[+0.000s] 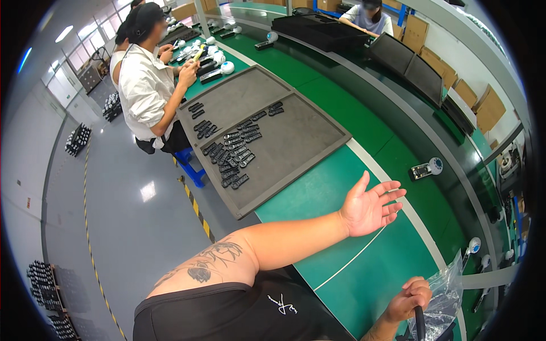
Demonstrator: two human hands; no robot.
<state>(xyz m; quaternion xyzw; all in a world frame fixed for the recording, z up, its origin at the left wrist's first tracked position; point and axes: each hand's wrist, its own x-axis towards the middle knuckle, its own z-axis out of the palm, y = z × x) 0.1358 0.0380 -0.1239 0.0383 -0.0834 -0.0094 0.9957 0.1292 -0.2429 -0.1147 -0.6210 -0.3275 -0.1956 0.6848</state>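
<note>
My left hand (372, 207) is stretched out over the green worktop (318, 241), palm up and fingers spread, holding nothing. At the lower right my right hand (410, 296) is closed round a slim black rod-like part (420, 323), whose kind I cannot make out. A crumpled clear plastic bag (448, 287) is right beside the right hand; whether the fingers also pinch it I cannot tell. Beyond my left hand, on the green belt, lies a device (426, 169) with a round white head and a dark body.
A large dark grey tray (318, 122) with several small black parts (233, 148) covers the worktop ahead. A co-worker in a white shirt (151, 85) works at its far left. Another person (369, 20) sits across the line. More white-headed devices (473, 247) stand at the right.
</note>
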